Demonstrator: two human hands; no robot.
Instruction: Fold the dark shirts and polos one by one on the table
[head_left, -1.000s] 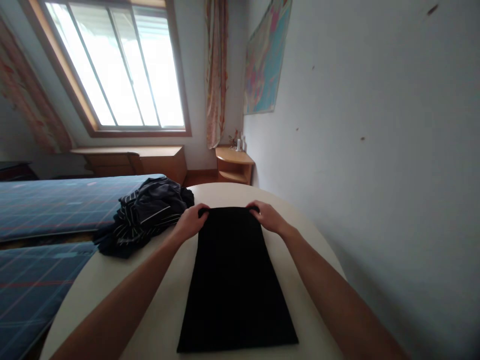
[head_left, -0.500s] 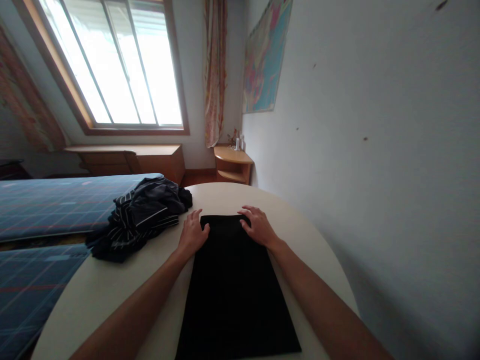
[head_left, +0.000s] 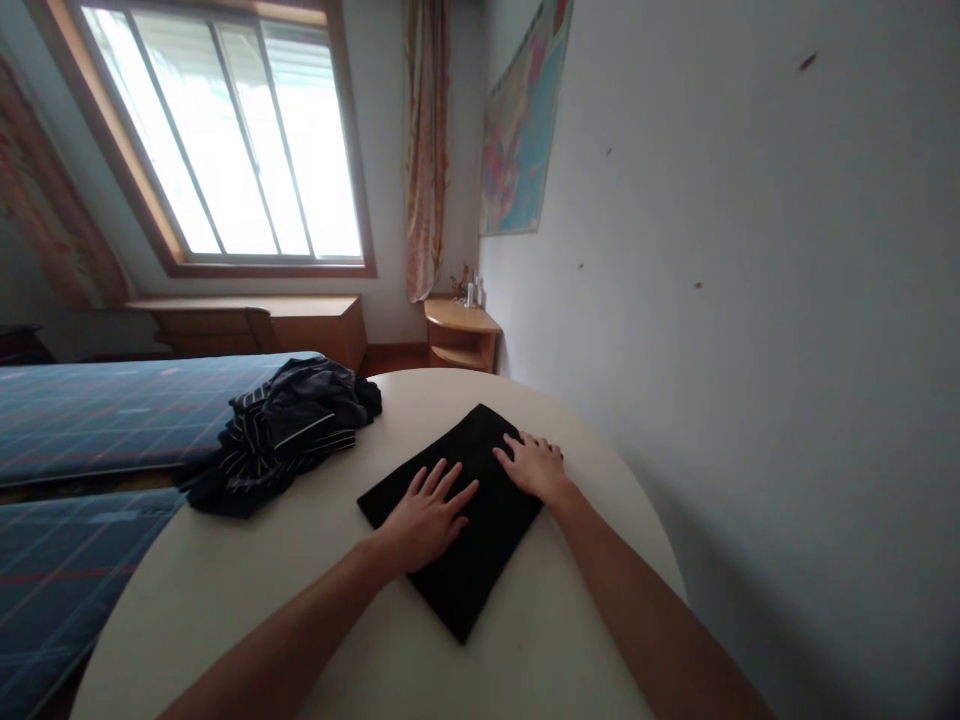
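Observation:
A black folded garment (head_left: pixel 480 500) lies flat on the round white table (head_left: pixel 405 650), turned so that one corner points toward me. What kind of garment it is, I cannot make out. My left hand (head_left: pixel 424 515) rests on its left part, palm down with the fingers spread. On its right corner lies my right hand (head_left: pixel 534 464), thumb apart and fingers stretched over the edge. Both hands are open. To the left, a rumpled pile of dark clothes (head_left: pixel 289 425), some with white stripes, sits on the table's edge.
A bed with a blue plaid cover (head_left: pixel 112 420) adjoins the table on the left. The white wall (head_left: pixel 787 400) runs close along the right side. Beyond the table stand a small corner shelf (head_left: pixel 461 318) and a wooden desk (head_left: pixel 315 310) under the window.
The black garment was a long strip with my hands at its far end. Now it is folded shorter and turned diagonally. My left hand has come nearer, onto the cloth.

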